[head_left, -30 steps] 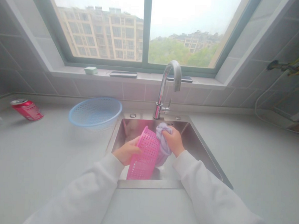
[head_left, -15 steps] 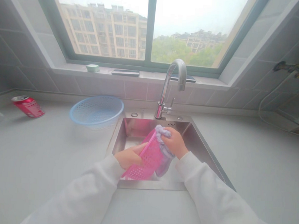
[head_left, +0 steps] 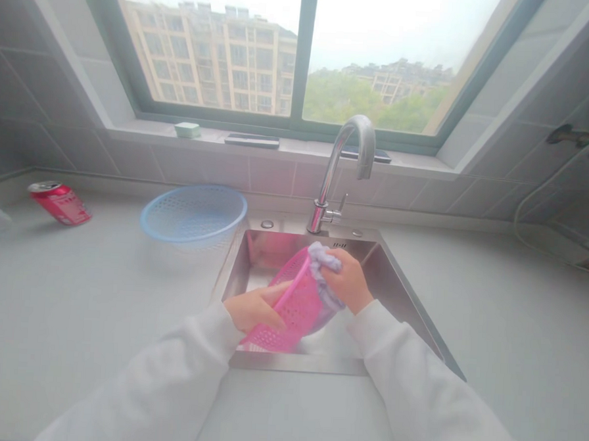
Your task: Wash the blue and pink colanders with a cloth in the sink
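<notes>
**—** Where's the pink piece?

**—** A pink plastic basket [head_left: 294, 309] sits tilted inside the stainless steel sink [head_left: 297, 362], toward the sink's front edge. Whether it touches the sink's floor can't be told from the head camera.

**—** And the hands?

**—** The left hand [head_left: 255, 308], coming out of a white sleeve [head_left: 168, 372], lies along the basket's outer side, its fingers pressed together and gently curved around the wall. The right hand [head_left: 348, 282] bunches a lilac cloth [head_left: 325, 256] against the basket's upper rim, its fingers curled tight and pinching the cloth. Its thumb is hidden.

**—** Is that a sound way to work?

**—** It looks so. With the left hand bracing the wall, the right can bear down without tipping the basket, and a tight bunch of cloth reaches into the mesh.

**—** What's around the sink?

**—** Behind the sink stands a chrome gooseneck faucet [head_left: 344, 164]. Left of the sink sits a blue plastic basket [head_left: 193, 214], and farther left a red drink can [head_left: 60, 203] lies on its side.
</notes>
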{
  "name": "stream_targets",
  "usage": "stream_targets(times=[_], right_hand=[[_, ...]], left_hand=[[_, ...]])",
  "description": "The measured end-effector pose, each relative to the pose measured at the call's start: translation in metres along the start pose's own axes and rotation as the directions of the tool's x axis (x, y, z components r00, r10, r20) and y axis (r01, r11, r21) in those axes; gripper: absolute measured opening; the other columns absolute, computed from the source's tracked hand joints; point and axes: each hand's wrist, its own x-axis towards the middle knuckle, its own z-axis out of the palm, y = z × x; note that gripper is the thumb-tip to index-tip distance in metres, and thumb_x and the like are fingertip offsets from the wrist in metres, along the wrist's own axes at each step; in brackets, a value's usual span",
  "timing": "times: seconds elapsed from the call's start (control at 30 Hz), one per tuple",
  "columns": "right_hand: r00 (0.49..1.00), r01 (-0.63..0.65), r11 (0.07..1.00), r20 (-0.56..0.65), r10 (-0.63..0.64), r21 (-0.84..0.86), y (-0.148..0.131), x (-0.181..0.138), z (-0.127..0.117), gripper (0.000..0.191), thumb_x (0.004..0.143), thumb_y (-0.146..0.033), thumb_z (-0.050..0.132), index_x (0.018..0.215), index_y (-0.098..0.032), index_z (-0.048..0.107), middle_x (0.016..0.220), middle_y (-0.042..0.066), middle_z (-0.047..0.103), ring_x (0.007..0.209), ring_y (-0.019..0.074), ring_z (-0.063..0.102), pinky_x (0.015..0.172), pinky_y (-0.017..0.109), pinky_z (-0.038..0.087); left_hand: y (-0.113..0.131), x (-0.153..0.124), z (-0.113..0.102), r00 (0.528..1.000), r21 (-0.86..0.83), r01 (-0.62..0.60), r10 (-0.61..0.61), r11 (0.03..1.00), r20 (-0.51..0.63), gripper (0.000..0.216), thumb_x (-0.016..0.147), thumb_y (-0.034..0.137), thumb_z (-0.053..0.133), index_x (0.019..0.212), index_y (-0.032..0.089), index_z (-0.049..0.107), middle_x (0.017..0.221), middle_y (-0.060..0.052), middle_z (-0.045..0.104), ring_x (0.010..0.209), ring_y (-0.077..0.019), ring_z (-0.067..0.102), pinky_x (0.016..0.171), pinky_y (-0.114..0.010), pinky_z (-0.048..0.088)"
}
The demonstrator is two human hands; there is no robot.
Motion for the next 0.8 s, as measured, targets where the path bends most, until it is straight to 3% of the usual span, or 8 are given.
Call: stream_targets(times=[0.1, 0.2, 0.4, 0.53, 0.63, 0.73, 0.8], right_hand=[[0.983, -0.182, 0.982, -0.006, 0.183, 0.047, 0.014, 0.007, -0.005, 0.020, 0.074, -0.028, 0.057, 0.085, -0.022, 0.073, 0.082, 0.003, 0.074, 0.078, 0.0223, 0.067, 0.075, 0.035, 0.051], [0.970, -0.243, 0.968, 0.014, 0.242, 0.063, 0.016, 0.005, -0.003, 0.020, 0.073, -0.031, 0.057, 0.083, -0.021, 0.072, 0.077, 0.002, 0.073, 0.073, 0.0217, 0.065, 0.072, 0.035, 0.048], [0.974, -0.225, 0.970, 0.063, 0.219, 0.096, 0.007, 0.001, 0.003, 0.026, 0.073, -0.030, 0.058, 0.089, -0.021, 0.075, 0.082, 0.002, 0.075, 0.077, 0.0219, 0.067, 0.075, 0.035, 0.049], [0.989, -0.138, 0.984, 0.075, 0.131, 0.112, 0.005, -0.001, 0.003, 0.027, 0.073, -0.029, 0.059, 0.092, -0.021, 0.075, 0.092, 0.003, 0.077, 0.087, 0.0238, 0.070, 0.082, 0.036, 0.052], [0.996, -0.007, 0.995, 0.087, -0.002, 0.102, -0.005, -0.011, 0.004, 0.021, 0.072, -0.026, 0.061, 0.089, -0.022, 0.073, 0.088, 0.002, 0.074, 0.083, 0.0223, 0.069, 0.080, 0.035, 0.052], [0.940, 0.229, 0.968, 0.234, -0.247, 0.099, -0.025, -0.026, 0.009, 0.016, 0.071, -0.021, 0.066, 0.086, -0.023, 0.073, 0.082, 0.001, 0.069, 0.074, 0.0190, 0.063, 0.072, 0.032, 0.050], [0.902, 0.305, 0.947, 0.288, -0.321, 0.100, -0.034, -0.032, 0.012, 0.019, 0.070, -0.019, 0.068, 0.087, -0.024, 0.074, 0.083, 0.002, 0.069, 0.073, 0.0186, 0.062, 0.070, 0.031, 0.049]], left_hand=[[-0.001, -0.003, 0.003, 0.999, -0.035, 0.013, -0.011, 0.999, 0.045, 0.089, 0.062, 0.008, 0.085, 0.146, 0.027, 0.060, 0.123, -0.010, 0.074, 0.103, -0.0266, 0.071, 0.087, -0.037, 0.054], [-0.002, -0.001, 0.001, 0.999, -0.055, -0.026, 0.028, 0.998, 0.039, 0.084, 0.065, 0.012, 0.087, 0.144, 0.024, 0.060, 0.125, -0.013, 0.073, 0.105, -0.0283, 0.072, 0.089, -0.039, 0.054], [-0.003, 0.007, -0.005, 0.976, -0.070, -0.108, 0.093, 0.992, -0.197, 0.055, 0.080, 0.030, 0.085, 0.130, 0.019, 0.064, 0.115, -0.012, 0.074, 0.096, -0.0253, 0.073, 0.092, -0.041, 0.053], [-0.006, 0.010, -0.008, 0.979, -0.011, -0.078, 0.074, 0.997, -0.192, 0.079, 0.072, 0.012, 0.081, 0.145, 0.025, 0.056, 0.118, -0.010, 0.074, 0.099, -0.0277, 0.072, 0.090, -0.041, 0.053], [-0.010, 0.012, -0.011, 0.983, 0.009, -0.091, 0.091, 0.996, -0.157, 0.093, 0.058, 0.001, 0.071, 0.147, 0.025, 0.057, 0.115, -0.008, 0.075, 0.097, -0.0271, 0.071, 0.085, -0.036, 0.051], [-0.012, 0.014, -0.014, 0.977, 0.078, -0.124, 0.136, 0.989, -0.165, 0.089, 0.054, 0.000, 0.068, 0.140, 0.022, 0.064, 0.112, -0.006, 0.076, 0.100, -0.0259, 0.068, 0.088, -0.034, 0.049], [-0.011, 0.013, -0.014, 0.977, 0.126, -0.130, 0.148, 0.984, -0.153, 0.085, 0.052, -0.001, 0.068, 0.134, 0.021, 0.068, 0.115, -0.006, 0.075, 0.110, -0.0279, 0.066, 0.093, -0.034, 0.048]])
